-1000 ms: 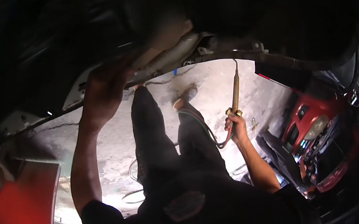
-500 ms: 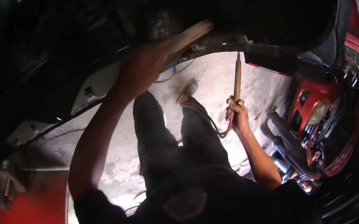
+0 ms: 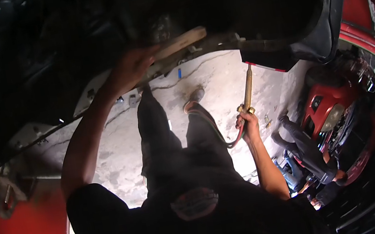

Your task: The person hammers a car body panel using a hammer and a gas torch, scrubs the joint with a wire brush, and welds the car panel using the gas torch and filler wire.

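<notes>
A brass torch [image 3: 247,88] stands in the right hand [image 3: 249,125], on the right of the scene, its barrel running up and away from the fist with a slight lean to the right. The grip is closed: the fingers curl around the near end, just below the brass knobs [image 3: 245,108], so nearly the whole barrel lies beyond the hand. The torch's tip reaches the red-and-white strip [image 3: 266,67] along the edge of a dark panel [image 3: 331,28]; whether they touch I cannot tell. Red and dark hoses [image 3: 237,141] loop out below the fist, toward the legs [image 3: 155,132].

Farther up and left, the left hand [image 3: 131,70] is closed over the left end of a wooden stick [image 3: 182,42]. Most of the stick sticks out to the right of the fingers, against a dark underside; how tightly it is held is too dim to tell.

Between the arms is the pale floor [image 3: 230,77], with a small blue piece [image 3: 179,73] at the far side, near a shoe [image 3: 198,96]. A red panel [image 3: 28,233] fills the near left. At the right, another person [image 3: 304,149] is beside a red car [image 3: 330,102].
</notes>
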Action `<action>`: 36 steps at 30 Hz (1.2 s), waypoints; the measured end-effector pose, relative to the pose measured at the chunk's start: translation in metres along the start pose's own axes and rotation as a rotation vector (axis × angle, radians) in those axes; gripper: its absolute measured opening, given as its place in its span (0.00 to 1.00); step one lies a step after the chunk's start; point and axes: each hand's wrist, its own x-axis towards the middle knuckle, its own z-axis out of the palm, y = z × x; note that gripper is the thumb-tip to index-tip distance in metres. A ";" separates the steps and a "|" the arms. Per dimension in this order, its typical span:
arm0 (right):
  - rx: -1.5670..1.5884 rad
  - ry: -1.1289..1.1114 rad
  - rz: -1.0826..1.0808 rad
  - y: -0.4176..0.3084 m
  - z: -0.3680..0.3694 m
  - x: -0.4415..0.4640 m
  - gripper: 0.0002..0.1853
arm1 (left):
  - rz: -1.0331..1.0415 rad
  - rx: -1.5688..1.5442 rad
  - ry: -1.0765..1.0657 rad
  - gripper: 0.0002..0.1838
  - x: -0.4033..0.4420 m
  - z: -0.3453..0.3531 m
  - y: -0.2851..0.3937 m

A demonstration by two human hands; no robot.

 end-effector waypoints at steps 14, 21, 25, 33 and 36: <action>-0.152 -0.087 -0.087 0.002 -0.010 0.004 0.25 | 0.037 -0.148 0.054 0.20 -0.021 0.003 -0.051; -0.184 -0.248 -0.050 -0.005 -0.015 0.049 0.18 | 0.136 0.254 0.239 0.21 0.020 0.019 -0.041; -0.301 -0.363 -0.039 -0.016 -0.037 0.081 0.14 | 0.064 0.298 0.705 0.21 -0.058 0.063 -0.018; -0.803 -0.544 0.011 -0.036 -0.058 0.130 0.09 | -0.605 -0.435 1.096 0.12 -0.260 0.320 -0.047; -1.033 -0.671 -0.046 -0.038 -0.053 0.137 0.10 | -0.818 -0.517 1.216 0.11 -0.289 0.392 -0.089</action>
